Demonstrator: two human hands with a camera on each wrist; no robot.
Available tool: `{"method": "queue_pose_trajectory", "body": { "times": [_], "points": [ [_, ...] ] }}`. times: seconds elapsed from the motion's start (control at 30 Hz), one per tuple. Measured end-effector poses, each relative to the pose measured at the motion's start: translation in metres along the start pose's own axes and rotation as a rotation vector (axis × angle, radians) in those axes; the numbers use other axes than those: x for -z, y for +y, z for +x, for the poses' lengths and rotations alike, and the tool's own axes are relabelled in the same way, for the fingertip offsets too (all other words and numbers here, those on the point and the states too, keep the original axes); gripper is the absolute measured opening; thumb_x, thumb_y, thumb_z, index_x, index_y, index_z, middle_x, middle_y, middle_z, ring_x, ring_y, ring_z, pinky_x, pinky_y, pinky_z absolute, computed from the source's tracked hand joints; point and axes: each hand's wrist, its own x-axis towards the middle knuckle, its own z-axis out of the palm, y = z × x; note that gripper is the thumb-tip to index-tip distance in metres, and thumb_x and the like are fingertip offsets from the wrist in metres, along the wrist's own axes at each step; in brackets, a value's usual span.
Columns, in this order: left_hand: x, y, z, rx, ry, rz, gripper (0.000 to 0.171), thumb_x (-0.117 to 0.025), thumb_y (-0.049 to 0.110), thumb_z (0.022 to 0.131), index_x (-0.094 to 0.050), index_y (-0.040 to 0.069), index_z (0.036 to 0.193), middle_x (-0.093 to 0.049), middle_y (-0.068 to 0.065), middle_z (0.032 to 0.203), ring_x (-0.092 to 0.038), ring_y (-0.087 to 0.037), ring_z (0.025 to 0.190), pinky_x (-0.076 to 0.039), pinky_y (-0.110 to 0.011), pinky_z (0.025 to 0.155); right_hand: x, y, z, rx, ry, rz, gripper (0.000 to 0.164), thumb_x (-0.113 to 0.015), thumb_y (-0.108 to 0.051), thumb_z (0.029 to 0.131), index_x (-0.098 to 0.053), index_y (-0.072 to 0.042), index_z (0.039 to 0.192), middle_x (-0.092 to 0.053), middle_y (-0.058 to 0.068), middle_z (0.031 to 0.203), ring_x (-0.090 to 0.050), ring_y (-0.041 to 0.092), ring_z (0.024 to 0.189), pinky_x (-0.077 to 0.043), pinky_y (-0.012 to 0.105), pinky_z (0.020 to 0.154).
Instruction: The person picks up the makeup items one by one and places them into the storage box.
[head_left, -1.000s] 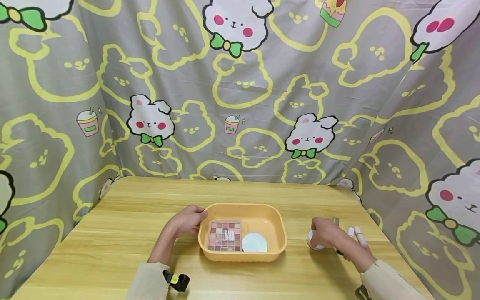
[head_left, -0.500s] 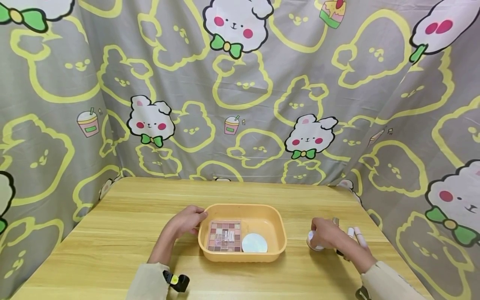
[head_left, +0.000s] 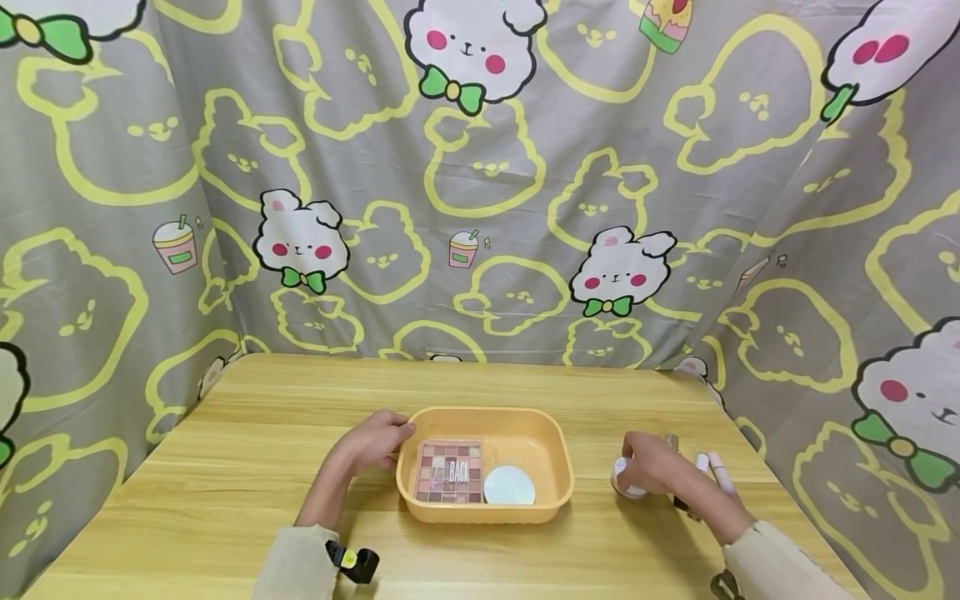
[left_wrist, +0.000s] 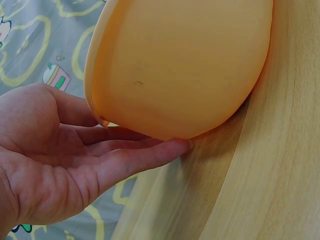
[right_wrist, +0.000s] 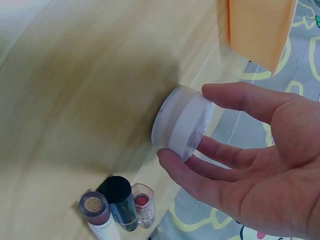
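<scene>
A grey curtain printed with yellow outlines and white rabbits hangs behind and on both sides of a wooden table. On the table sits an orange-yellow tub, near the middle. The left hand grips the tub's left end, thumb at the rim and fingers against the outer wall. The right hand, to the right of the tub, pinches a jar between thumb and fingers. Inside the tub, an eyeshadow palette lies at the left, with a round white case just beside it. The jar is white and round; whether it touches the table, I cannot tell. Smallest are several slim makeup tubes near the right hand, partly hidden by the arm in the head view.
</scene>
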Motion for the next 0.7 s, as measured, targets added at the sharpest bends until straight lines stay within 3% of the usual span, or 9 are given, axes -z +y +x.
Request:
{"method": "queue_pose_trajectory", "body": {
  "times": [0.37, 0.7],
  "points": [
    [0.0, 0.0, 0.0, -0.006, -0.005, -0.005, 0.044, -0.044, 0.015, 0.107, -0.052, -0.015, 0.137, -0.068, -0.022, 0.119, -0.067, -0.03, 0.108, -0.062, -0.043, 0.079, 0.011, -0.008, 0.007, 0.005, 0.025, -0.07, 0.037, -0.074, -0.022, 0.077, -0.061, 0.002, 0.102, -0.064, 0.009, 0.09, -0.055, 0.023, 0.077, -0.048, 0.036, 0.064],
    [0.0, 0.0, 0.0, 0.01, 0.002, -0.009, 0.042, -0.044, 0.015, 0.107, -0.053, -0.013, 0.137, -0.068, -0.021, 0.118, -0.067, -0.028, 0.106, -0.062, -0.041, 0.078, 0.011, -0.017, 0.012, 0.033, 0.137, -0.043, 0.042, -0.073, -0.026, 0.076, -0.063, 0.0, 0.107, -0.066, 0.009, 0.089, -0.058, 0.023, 0.076, -0.049, 0.034, 0.062]
  ]
}}
